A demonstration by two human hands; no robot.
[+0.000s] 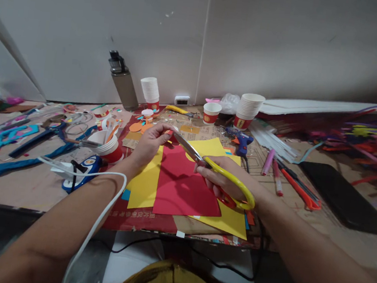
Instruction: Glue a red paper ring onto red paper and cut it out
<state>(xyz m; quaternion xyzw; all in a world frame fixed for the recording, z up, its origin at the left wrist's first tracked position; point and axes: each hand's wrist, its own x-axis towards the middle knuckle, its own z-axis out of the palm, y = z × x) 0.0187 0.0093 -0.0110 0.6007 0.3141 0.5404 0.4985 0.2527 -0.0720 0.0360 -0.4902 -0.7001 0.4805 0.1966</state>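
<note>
My right hand [220, 177] is closed on scissors [244, 189] with yellow and red handles. Their blades point up and left to the fingertips of my left hand [152, 142], which pinches a small red and white piece [175, 131]. Below both hands lies a red sheet [182, 195], on top of yellow sheets [141, 193]. Orange round pieces [136, 128] lie just beyond my left hand. A white cable [114, 196] runs across my left forearm.
Paper cups [109, 149] stand left of my left hand, with more stacks [250, 105] at the back beside a bottle [125, 89]. To the right are a blue glue gun [243, 142], markers [268, 162], a red-orange cutter [300, 190] and a black phone [345, 196].
</note>
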